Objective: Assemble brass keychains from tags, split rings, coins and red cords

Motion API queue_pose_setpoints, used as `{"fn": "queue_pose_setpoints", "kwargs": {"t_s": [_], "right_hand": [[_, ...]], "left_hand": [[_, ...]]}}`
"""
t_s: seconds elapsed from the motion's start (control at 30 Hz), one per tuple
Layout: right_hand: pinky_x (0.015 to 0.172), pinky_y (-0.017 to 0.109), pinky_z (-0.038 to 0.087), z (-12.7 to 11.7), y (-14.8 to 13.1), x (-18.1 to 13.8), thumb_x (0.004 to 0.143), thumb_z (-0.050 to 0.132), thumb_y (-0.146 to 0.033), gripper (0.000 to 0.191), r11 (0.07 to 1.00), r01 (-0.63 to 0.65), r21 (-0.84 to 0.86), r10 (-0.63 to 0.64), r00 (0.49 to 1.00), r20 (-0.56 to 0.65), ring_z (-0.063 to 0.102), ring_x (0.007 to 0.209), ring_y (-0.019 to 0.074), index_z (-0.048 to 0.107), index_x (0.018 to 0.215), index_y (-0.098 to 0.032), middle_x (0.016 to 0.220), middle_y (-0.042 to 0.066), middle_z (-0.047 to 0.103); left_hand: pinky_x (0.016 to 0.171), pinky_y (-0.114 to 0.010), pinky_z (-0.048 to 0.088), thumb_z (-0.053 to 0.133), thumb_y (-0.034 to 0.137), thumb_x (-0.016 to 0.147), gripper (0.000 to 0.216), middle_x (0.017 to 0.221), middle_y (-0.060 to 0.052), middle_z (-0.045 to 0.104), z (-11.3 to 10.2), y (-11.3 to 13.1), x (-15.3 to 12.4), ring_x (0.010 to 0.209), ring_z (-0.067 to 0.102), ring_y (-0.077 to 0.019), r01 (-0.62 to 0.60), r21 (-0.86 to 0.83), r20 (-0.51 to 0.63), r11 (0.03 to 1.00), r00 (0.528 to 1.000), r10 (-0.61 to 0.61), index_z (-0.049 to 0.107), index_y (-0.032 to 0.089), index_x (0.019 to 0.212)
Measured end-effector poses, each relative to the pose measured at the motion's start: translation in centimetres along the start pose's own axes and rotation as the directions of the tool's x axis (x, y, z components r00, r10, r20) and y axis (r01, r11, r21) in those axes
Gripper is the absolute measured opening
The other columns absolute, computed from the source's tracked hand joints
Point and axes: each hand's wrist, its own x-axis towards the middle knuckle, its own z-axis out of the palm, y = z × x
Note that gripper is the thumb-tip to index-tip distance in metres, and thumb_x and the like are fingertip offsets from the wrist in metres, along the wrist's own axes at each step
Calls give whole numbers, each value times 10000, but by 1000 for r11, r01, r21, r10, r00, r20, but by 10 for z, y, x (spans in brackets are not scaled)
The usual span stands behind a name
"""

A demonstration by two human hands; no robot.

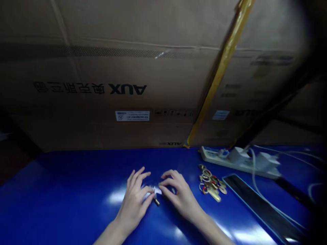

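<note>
A small metal piece with a gold tip [156, 201] sits between my two hands, just above the blue surface [63, 190]. My left hand [133, 204] and my right hand [178, 194] are both closed on it, and each grip pinches it with the fingers. Just to the right is a pile of gold rings [211, 182]. Past that lie a white power strip [237, 161] and a flat black panel [263, 207] with a blue edge. A big cardboard box [102, 85] stands behind the surface.
</note>
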Motion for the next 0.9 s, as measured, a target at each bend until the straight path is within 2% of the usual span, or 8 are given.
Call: {"fn": "queue_pose_setpoints", "kwargs": {"t_s": [0.1,0.27,0.47,0.6,0.67,0.8,0.9], "right_hand": [[811,382,451,8,-3,-1,888,570,-255,112,999,32,-28,-33,999,-40,575,945,222,669,840,-235,999,56,631],[774,357,453,13,-4,-4,905,548,-238,129,998,54,11,-53,995,-85,578,897,200,664,847,-231,944,44,633],[774,360,442,16,-5,-6,917,528,-232,122,994,110,11,-108,988,-108,574,880,198,644,879,-223,915,47,627],[816,390,452,9,-6,-5,898,541,-229,105,996,72,-49,-73,997,-30,570,942,213,642,928,-225,990,60,623],[892,441,437,0,-7,-5,876,571,-243,122,990,77,-117,-72,997,40,558,1025,234,652,966,-233,1068,71,616],[1074,586,260,-14,-8,-3,840,613,-267,184,964,164,-210,-117,968,220,432,1271,286,672,1014,-274,1233,56,587],[1093,654,164,-14,-5,-4,847,601,-260,187,947,198,-251,-121,948,293,259,1391,319,685,1010,-295,1370,31,509]], "left_hand": [[1084,-622,236,548,195,886,154,1281,-42,551,2,4,-2,1333,344,-277,11,-32,43,999,999,-10,672,274,932],[1078,-656,212,538,235,904,147,1104,-7,676,-1,8,-3,1204,499,-249,63,-101,107,993,993,-53,664,296,948],[1071,-651,227,547,234,895,139,1097,-15,691,5,12,-5,1178,527,-249,70,-126,122,990,991,-54,658,291,955],[1069,-662,213,545,240,897,132,1116,4,687,4,10,-5,1177,527,-250,99,-99,116,990,989,-87,655,299,943],[1072,-662,202,546,251,900,126,1113,7,689,2,7,-4,1180,523,-252,115,-82,106,990,989,-107,657,298,937],[1073,-649,217,558,256,894,114,1093,9,696,1,5,-3,1166,534,-249,129,-71,93,989,988,-122,662,291,922],[1070,-646,230,565,252,888,106,1091,10,697,2,6,-2,1162,537,-250,128,-75,94,989,988,-120,665,286,904]]}}
